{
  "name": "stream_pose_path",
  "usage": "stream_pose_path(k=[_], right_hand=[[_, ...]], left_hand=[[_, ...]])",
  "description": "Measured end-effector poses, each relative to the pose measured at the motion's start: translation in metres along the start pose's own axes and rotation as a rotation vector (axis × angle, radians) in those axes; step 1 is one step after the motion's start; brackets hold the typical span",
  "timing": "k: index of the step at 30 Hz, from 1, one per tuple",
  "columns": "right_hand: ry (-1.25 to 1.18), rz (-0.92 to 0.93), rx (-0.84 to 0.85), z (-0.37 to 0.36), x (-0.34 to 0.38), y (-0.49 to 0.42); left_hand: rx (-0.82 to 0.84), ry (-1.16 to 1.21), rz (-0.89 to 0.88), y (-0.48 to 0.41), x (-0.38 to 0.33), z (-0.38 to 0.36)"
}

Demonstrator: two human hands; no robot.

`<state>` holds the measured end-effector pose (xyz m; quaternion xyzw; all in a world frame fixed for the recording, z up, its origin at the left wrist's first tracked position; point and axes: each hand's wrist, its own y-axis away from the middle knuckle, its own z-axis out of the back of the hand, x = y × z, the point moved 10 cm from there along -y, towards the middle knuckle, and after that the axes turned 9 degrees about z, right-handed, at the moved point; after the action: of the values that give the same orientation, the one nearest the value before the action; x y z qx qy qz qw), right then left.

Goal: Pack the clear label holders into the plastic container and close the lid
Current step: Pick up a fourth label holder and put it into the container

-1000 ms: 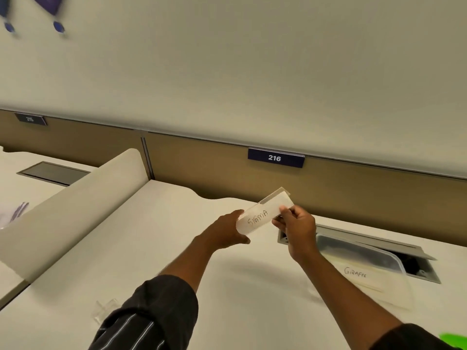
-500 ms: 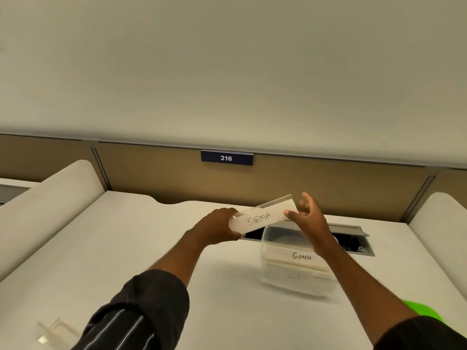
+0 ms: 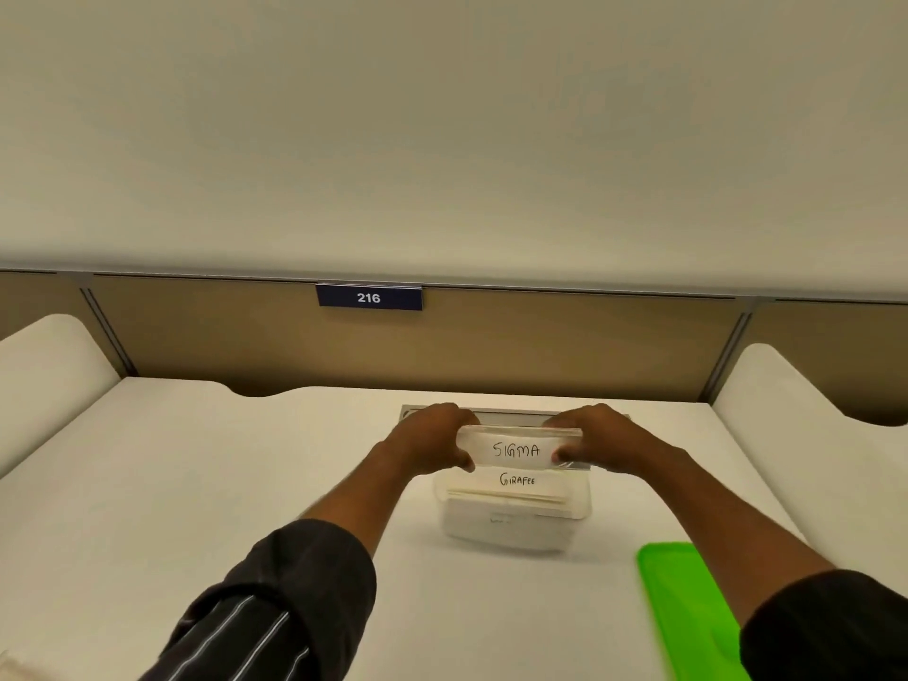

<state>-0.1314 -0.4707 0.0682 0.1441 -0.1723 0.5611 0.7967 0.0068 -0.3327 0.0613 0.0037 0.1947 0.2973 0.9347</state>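
Note:
A clear plastic container (image 3: 511, 525) stands open on the white desk (image 3: 206, 484), in the middle. Inside it leans a label holder marked GIRAFEE (image 3: 517, 480) with others stacked flat below. I hold a clear label holder marked SIGMA (image 3: 516, 449) level over the container's back half. My left hand (image 3: 432, 439) grips its left end and my right hand (image 3: 597, 439) grips its right end. A bright green lid (image 3: 688, 607) lies flat on the desk at the lower right.
A grey cable hatch (image 3: 511, 414) is set in the desk just behind the container. A tan partition with a blue 216 sign (image 3: 368, 297) closes the back. White curved dividers rise at the left (image 3: 44, 366) and right (image 3: 806, 415).
The view swung right and centred on the container. Both hands lowered the SIGMA holder from a tilted pose to level, right over the container. My right hand went from loose to gripping its end.

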Motion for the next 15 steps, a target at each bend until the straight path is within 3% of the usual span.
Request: stream_pose_path(k=[15], right_hand=[[-0.06,-0.019,0.076,-0.051,-0.036,-0.02]], left_hand=[[0.159,-0.047,0.028,-0.034,0.011,-0.051]])
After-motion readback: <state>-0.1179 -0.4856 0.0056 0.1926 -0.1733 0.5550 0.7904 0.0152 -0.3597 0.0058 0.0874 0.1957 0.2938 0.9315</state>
